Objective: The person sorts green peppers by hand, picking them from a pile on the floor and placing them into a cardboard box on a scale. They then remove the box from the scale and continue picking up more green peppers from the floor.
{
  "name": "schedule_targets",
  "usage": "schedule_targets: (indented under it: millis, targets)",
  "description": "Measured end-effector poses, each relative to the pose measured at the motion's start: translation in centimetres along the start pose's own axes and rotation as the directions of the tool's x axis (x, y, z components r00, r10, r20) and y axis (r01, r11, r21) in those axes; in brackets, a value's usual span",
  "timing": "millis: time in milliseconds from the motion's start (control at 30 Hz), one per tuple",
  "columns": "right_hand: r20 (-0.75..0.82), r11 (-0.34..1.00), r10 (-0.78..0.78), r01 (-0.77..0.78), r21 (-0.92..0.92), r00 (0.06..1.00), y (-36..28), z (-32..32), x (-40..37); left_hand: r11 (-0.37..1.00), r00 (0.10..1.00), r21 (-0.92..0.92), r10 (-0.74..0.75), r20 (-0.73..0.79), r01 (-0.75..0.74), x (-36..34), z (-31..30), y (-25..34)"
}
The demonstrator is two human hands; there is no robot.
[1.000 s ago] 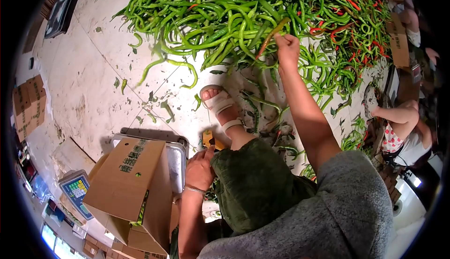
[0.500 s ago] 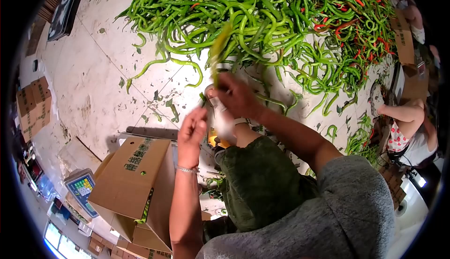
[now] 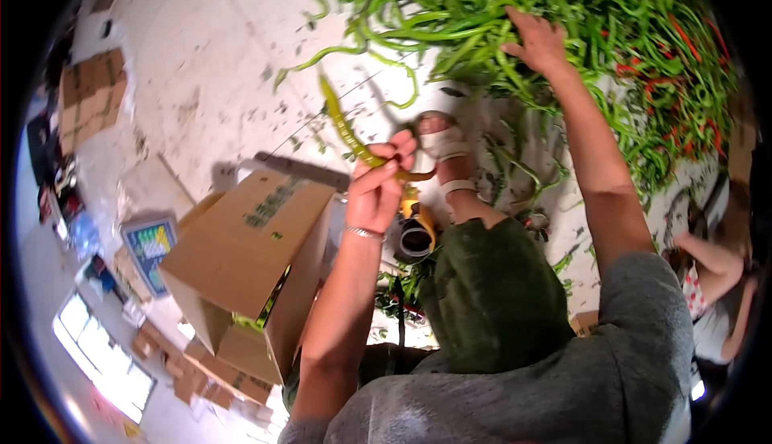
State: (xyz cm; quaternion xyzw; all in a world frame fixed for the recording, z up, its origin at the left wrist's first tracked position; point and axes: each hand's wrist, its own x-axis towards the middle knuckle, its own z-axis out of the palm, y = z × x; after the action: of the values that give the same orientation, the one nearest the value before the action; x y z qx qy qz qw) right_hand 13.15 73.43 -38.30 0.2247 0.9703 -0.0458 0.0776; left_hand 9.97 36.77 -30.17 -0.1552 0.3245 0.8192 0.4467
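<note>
My left hand [image 3: 376, 197], with a bracelet at the wrist, is closed around a long yellow-green chili pepper [image 3: 338, 122]. The pepper's thick end points up and to the left, and its thin brownish end sticks out to the right of my fingers. My right arm is stretched forward, and my right hand [image 3: 537, 42] rests at the near edge of a big heap of green chili peppers [image 3: 418, 22]. Its thumb and fingers are spread apart over the peppers, and I see nothing gripped in them. Red peppers [image 3: 685, 39] are mixed in on the heap's right side.
An open cardboard box [image 3: 233, 239] with green peppers inside stands left of my left arm, beside a scale display [image 3: 150, 243]. A yellow and black object [image 3: 416, 231] lies near my sandalled foot [image 3: 441, 136]. Another person [image 3: 716, 283] sits at the far right.
My right hand has moved away from my left, forward and right onto the heap. The yellow-green pepper, blurred at my right hand before, is now in my left hand. The view has shifted.
</note>
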Motion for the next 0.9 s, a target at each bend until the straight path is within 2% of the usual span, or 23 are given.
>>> schedule_targets:
  millis: [100, 133, 200, 233, 333, 433, 533, 633, 733, 800, 900]
  targets:
    - [0.12, 0.998, 0.06, -0.058, -0.021, 0.991, -0.6, 0.1, -0.4, 1.0, 1.0, 0.013, 0.016, 0.015, -0.016, 0.1, -0.2, 0.2]
    - [0.113, 0.995, 0.081, -0.087, 0.046, 0.99, -1.0, 0.1, -1.1, 1.0, 1.0, -0.007, 0.015, 0.024, -0.015, 0.1, -0.4, 0.3]
    - [0.202, 0.986, 0.127, -0.147, 0.084, 0.971, -2.3, -1.1, -3.2, 0.998, 0.998, -0.06, -0.015, 0.054, 0.018, 0.1, -0.6, 0.6]
    - [0.116, 0.984, 0.117, -0.13, 0.119, 0.986, -2.5, -0.4, -4.7, 0.997, 0.997, -0.069, -0.016, 0.073, 0.021, 0.1, -0.7, 0.7]
    - [0.172, 0.937, 0.148, -0.194, 0.291, 0.974, -3.5, 0.1, -8.3, 0.995, 1.0, -0.094, -0.017, -0.005, 0.017, 0.2, -1.2, 0.8]
    - [0.021, 0.867, 0.076, -0.076, 0.492, 0.997, -4.0, 2.7, -9.9, 0.994, 0.998, -0.108, -0.016, -0.067, 0.008, 0.0, -2.4, 0.6]
    - [-0.16, 0.892, 0.199, -0.111, 0.438, 0.967, -6.5, 2.9, -9.3, 0.992, 0.991, -0.123, -0.019, -0.134, 0.003, -0.7, -2.6, 0.2]
    - [-0.023, 0.848, 0.242, -0.2, 0.491, 0.97, -7.2, 2.5, -8.2, 0.996, 0.995, -0.087, -0.017, -0.1, 0.008, -1.3, -3.2, -0.1]
    - [0.052, 0.839, 0.221, -0.217, 0.499, 0.974, -8.7, -1.4, -7.9, 0.998, 0.995, -0.07, -0.005, -0.104, -0.003, -1.6, -3.0, -0.3]
    - [0.038, 0.835, 0.229, -0.216, 0.506, 0.973, -10.1, -4.0, -8.0, 0.997, 0.996, -0.076, -0.002, -0.09, -0.005, -1.8, -3.1, -0.3]
    - [-0.062, 0.774, 0.275, -0.183, 0.606, 0.959, -12.1, -8.2, -8.5, 0.997, 0.996, -0.083, -0.001, -0.085, -0.006, -1.9, -2.9, -0.2]
